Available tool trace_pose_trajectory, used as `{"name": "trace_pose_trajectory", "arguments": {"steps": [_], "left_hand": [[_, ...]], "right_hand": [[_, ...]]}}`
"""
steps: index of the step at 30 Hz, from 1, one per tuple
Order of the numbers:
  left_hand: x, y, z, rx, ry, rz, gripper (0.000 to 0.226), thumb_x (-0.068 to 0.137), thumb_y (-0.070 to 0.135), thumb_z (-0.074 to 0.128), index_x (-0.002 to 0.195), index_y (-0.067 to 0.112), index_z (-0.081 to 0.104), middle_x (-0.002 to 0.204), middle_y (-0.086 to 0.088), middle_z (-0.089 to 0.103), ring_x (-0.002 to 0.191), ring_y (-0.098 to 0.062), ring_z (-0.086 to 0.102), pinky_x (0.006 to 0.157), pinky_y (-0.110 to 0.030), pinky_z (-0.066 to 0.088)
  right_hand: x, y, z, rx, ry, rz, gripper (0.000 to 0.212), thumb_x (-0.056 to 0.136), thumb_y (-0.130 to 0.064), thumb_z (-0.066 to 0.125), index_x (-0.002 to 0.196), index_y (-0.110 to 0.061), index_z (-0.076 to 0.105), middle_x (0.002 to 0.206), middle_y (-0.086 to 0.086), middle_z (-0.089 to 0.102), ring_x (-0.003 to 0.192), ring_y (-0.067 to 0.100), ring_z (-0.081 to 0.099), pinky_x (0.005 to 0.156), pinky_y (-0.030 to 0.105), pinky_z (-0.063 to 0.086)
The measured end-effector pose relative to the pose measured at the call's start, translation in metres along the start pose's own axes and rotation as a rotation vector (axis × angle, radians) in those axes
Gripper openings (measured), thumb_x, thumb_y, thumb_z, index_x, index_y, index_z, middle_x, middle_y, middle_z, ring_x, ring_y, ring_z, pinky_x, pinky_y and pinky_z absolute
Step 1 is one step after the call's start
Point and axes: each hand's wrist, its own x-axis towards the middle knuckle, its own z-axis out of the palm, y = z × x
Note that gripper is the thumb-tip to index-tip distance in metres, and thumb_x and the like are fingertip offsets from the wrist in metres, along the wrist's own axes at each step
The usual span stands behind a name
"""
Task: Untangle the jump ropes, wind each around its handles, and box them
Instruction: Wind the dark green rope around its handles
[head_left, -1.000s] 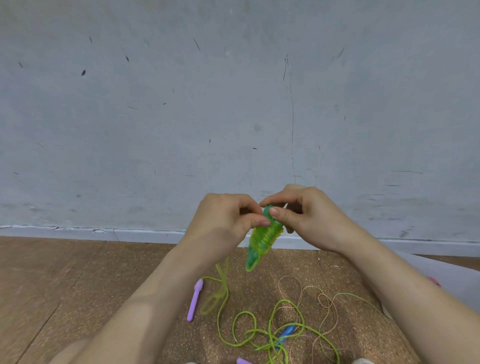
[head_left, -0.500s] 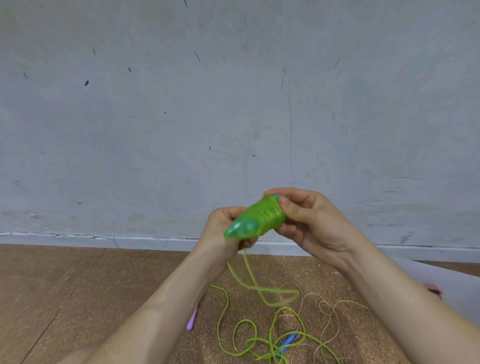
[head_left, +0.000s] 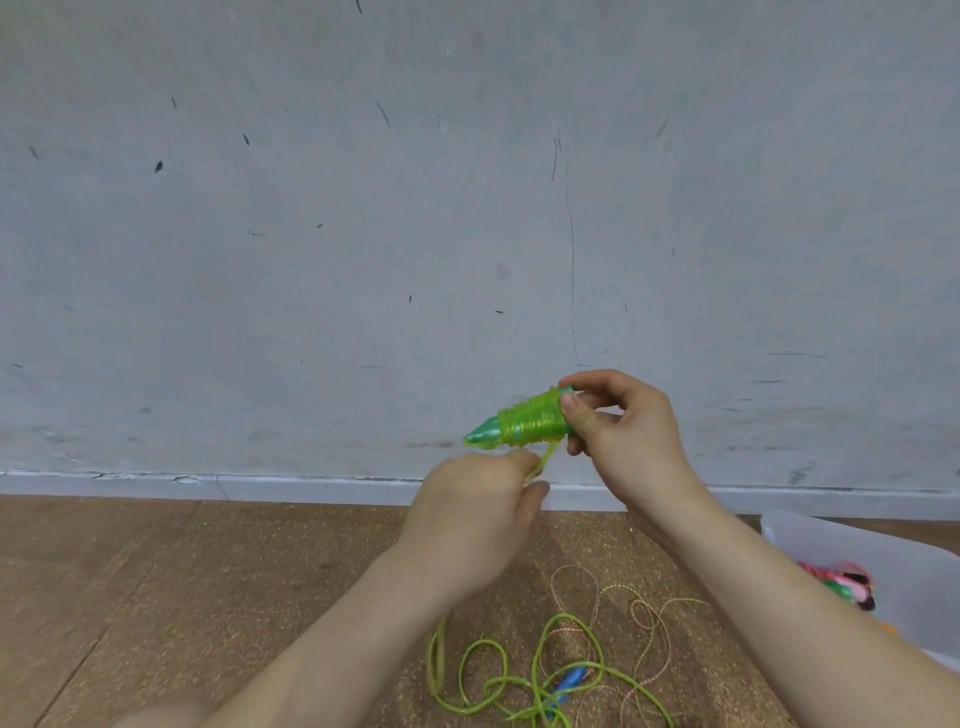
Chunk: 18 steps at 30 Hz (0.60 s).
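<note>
My right hand (head_left: 621, 436) pinches the back end of a pair of green handles (head_left: 522, 423), which lie nearly level with their pointed tips to the left and green rope wound tightly round them. Just below, my left hand (head_left: 480, 501) grips the free strand of the green rope (head_left: 545, 460) running off the winding. The loose remainder of the green rope (head_left: 493, 680) lies in loops on the floor, mixed with a thin pink-speckled rope (head_left: 631, 605) and a blue handle (head_left: 569, 680).
A translucent plastic box (head_left: 852, 551) stands at the right on the cork floor, with a wound pink and green rope bundle (head_left: 844, 582) inside. A grey wall with a pale skirting board (head_left: 208, 483) runs close ahead.
The green handles swung from pointing down to nearly level, tips to the left. My left hand dropped below them along the free strand. The view shifted, bringing the box in at the right.
</note>
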Motion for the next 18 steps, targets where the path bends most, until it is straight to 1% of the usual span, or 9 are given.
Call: {"name": "trace_pose_trajectory", "arguments": {"steps": [2,5,6,8,10,11,13,15,18], "left_hand": [[0.001,-0.005,-0.01,0.195,0.047,0.036,0.03,0.097,0.043,0.037,0.107,0.023,0.059,0.09,-0.004,0.067,0.089,-0.029,0.062,0.067,-0.034,0.041],[0.004,-0.013,-0.025,0.284,0.021,0.031,0.032,0.099,0.048,0.031,0.118,0.034,0.052,0.094,0.0,0.067,0.09,-0.025,0.062,0.067,-0.031,0.04],[0.005,-0.015,-0.028,0.276,0.013,0.041,0.032,0.098,0.05,0.031,0.121,0.038,0.05,0.095,0.002,0.067,0.091,-0.023,0.062,0.069,-0.031,0.042],[0.004,-0.02,-0.033,0.22,0.023,0.07,0.032,0.096,0.053,0.034,0.121,0.043,0.051,0.096,0.006,0.068,0.091,-0.019,0.062,0.071,-0.03,0.046],[0.003,-0.025,-0.036,0.175,0.047,0.1,0.029,0.094,0.053,0.04,0.115,0.044,0.057,0.09,0.007,0.067,0.088,-0.016,0.061,0.067,-0.03,0.044],[0.004,-0.029,-0.036,0.163,0.061,0.116,0.028,0.093,0.054,0.042,0.11,0.043,0.061,0.085,0.007,0.065,0.085,-0.015,0.06,0.064,-0.03,0.042],[0.005,-0.035,-0.036,0.142,0.081,0.134,0.028,0.092,0.056,0.043,0.102,0.041,0.065,0.08,0.006,0.061,0.08,-0.014,0.059,0.061,-0.03,0.04],[0.008,-0.042,-0.035,0.121,0.075,0.128,0.032,0.091,0.057,0.044,0.097,0.036,0.068,0.081,0.007,0.063,0.079,-0.013,0.059,0.064,-0.032,0.045],[0.009,-0.045,-0.035,-0.057,-0.022,0.07,0.032,0.089,0.056,0.05,0.094,0.033,0.071,0.071,0.005,0.067,0.068,-0.008,0.058,0.063,-0.029,0.045]], "right_hand": [[0.004,0.002,-0.003,-0.151,0.016,-0.086,0.015,0.087,-0.009,0.067,0.092,-0.023,0.066,0.08,0.0,0.062,0.059,0.022,0.06,0.063,0.031,0.05],[0.011,0.001,-0.01,-0.277,-0.008,-0.145,0.017,0.087,-0.011,0.067,0.093,-0.026,0.067,0.085,0.0,0.062,0.068,0.026,0.06,0.07,0.036,0.052],[0.012,0.001,-0.011,-0.323,-0.031,-0.17,0.017,0.087,-0.012,0.067,0.094,-0.027,0.068,0.087,0.0,0.062,0.067,0.021,0.059,0.071,0.033,0.05],[0.011,-0.001,-0.011,-0.434,-0.084,-0.249,0.017,0.087,-0.013,0.068,0.096,-0.026,0.069,0.09,0.001,0.06,0.065,0.008,0.055,0.071,0.019,0.043],[0.008,-0.005,-0.009,-0.492,-0.142,-0.32,0.017,0.087,-0.013,0.067,0.1,-0.024,0.071,0.09,0.001,0.058,0.063,0.002,0.052,0.068,0.007,0.036],[0.007,-0.006,-0.009,-0.502,-0.174,-0.344,0.018,0.088,-0.012,0.067,0.101,-0.023,0.071,0.089,0.0,0.057,0.063,0.001,0.052,0.067,0.005,0.034],[0.006,-0.01,-0.01,-0.515,-0.244,-0.383,0.02,0.088,-0.01,0.066,0.103,-0.022,0.072,0.086,-0.005,0.055,0.064,0.003,0.052,0.067,0.006,0.035],[0.004,-0.017,-0.012,-0.508,-0.339,-0.413,0.021,0.088,-0.009,0.066,0.102,-0.022,0.073,0.086,-0.01,0.055,0.066,0.005,0.053,0.066,0.007,0.036],[0.003,-0.027,-0.016,-0.422,-0.508,-0.363,0.021,0.088,-0.008,0.066,0.099,-0.025,0.072,0.089,-0.009,0.06,0.063,0.009,0.056,0.067,0.016,0.044]]}}
